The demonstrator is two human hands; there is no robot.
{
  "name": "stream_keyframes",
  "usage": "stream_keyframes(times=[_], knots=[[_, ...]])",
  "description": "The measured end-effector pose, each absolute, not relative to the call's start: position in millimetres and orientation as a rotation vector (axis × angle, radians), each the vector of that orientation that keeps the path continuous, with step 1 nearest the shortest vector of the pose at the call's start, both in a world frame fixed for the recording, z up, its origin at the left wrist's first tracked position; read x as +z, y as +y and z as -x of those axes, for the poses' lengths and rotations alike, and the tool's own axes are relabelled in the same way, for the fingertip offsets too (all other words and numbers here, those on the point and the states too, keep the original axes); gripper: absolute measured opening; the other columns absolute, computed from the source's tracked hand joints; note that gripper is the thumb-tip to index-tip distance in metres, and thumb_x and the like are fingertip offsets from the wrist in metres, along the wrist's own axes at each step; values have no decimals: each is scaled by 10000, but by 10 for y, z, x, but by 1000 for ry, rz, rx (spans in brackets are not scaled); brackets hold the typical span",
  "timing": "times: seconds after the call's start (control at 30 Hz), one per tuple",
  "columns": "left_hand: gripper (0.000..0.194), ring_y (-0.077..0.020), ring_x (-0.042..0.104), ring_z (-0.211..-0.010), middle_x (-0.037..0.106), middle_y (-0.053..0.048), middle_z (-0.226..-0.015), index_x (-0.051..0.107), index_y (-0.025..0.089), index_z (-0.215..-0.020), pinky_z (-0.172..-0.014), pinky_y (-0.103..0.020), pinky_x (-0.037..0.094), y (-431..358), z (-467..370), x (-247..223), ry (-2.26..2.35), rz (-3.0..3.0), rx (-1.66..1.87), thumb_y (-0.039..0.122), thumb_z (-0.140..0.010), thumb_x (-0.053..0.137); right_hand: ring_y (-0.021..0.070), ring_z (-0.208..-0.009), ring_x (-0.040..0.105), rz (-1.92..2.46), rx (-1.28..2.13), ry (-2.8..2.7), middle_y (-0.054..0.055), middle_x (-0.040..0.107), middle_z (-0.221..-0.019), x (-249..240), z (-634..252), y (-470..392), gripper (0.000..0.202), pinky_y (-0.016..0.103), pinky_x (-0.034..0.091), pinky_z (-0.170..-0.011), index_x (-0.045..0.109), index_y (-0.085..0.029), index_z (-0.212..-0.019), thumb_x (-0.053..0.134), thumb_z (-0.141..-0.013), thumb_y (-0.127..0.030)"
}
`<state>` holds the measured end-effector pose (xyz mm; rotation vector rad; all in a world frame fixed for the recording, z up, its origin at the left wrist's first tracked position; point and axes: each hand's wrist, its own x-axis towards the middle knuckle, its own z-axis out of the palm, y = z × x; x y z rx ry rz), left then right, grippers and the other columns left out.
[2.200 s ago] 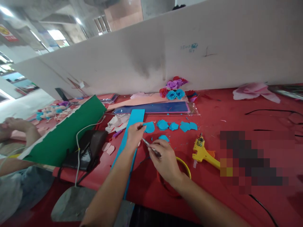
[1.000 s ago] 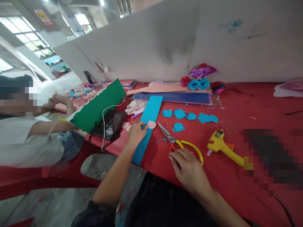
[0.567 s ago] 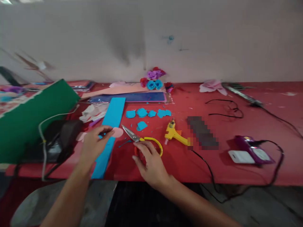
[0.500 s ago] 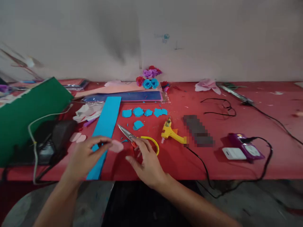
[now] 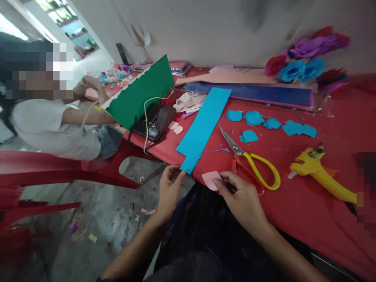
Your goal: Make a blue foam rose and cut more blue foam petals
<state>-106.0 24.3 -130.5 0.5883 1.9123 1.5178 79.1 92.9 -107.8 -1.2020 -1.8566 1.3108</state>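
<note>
My right hand (image 5: pixel 239 192) pinches a pale pink paper petal (image 5: pixel 210 180) between thumb and fingers, just past the table's front edge. To its left, my left hand (image 5: pixel 170 190) has thumb and fingers curved apart with nothing seen between them. Its fingertips are beside the lower end of a blue crepe paper strip (image 5: pixel 205 121); whether they touch it I cannot tell. Scissors (image 5: pixel 249 156) with yellow and red handles lie half open beyond my right hand. Two more pink petals (image 5: pixel 175 127) rest left of the strip. Several blue paper petals (image 5: pixel 254 118) lie behind the scissors.
A yellow glue gun (image 5: pixel 323 172) lies on the red table (image 5: pixel 293 215) at right. Paper flowers (image 5: pixel 305 58) stand at the back. A black bag (image 5: pixel 155 119) and a green board (image 5: pixel 143 90) are at left, beyond which a person (image 5: pixel 55 125) sits. Scraps litter the floor.
The pink petal has passed from my left hand to my right hand. My right hand has left the scissors. The view has turned left and moved closer, bringing the other person into sight.
</note>
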Motion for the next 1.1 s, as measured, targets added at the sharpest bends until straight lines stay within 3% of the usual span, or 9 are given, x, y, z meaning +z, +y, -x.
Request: stream_keyframes(times=[0.17, 0.37, 0.57, 0.9, 1.1], knots=[[290, -132, 578, -687, 642, -30, -789, 627, 153, -877, -565, -222, 401, 304, 1067, -1253, 1842, -437, 1505, 363, -702, 721, 174, -693, 659, 1220, 1418, -1810, 11, 685, -803, -1071, -604, 1094, 212, 274, 477, -623, 611, -224, -900, 545, -902, -425], [278, -134, 515, -771, 601, -25, -893, 673, 186, -894, -692, -247, 425, 276, 1026, -1291, 2139, -610, 1478, 287, -650, 759, 190, -837, 672, 1108, 1359, -2133, 35, 727, -912, -1004, -238, 1380, 161, 277, 463, -693, 641, -216, -1008, 553, -890, -283], [244, -138, 581, -760, 650, -36, -843, 631, 157, -930, -709, -263, 455, 276, 989, -1282, 1874, -507, 1515, 231, -708, 699, 194, -705, 636, 1075, 1110, -2609, 22, 705, -750, -907, -19, 1625, 152, 274, 384, -591, 669, -206, -963, 611, -826, -234], [231, -148, 642, -853, 693, -42, -920, 655, 169, -935, -821, -294, 498, 243, 981, -1159, 1725, -447, 1611, 222, -718, 714, 166, -692, 630, 1195, 1255, -2515, 0, 708, -722, -890, 16, 1661, 142, 256, 383, -581, 678, -213, -917, 647, -786, -258], [299, -152, 652, -766, 705, -52, -866, 649, 154, -955, -724, -291, 518, 333, 1000, -1091, 1646, -347, 1581, 275, -696, 738, 182, -704, 642, 1168, 1266, -2495, 1, 719, -727, -954, 19, 1663, 140, 260, 390, -571, 689, -229, -897, 657, -770, -279]])
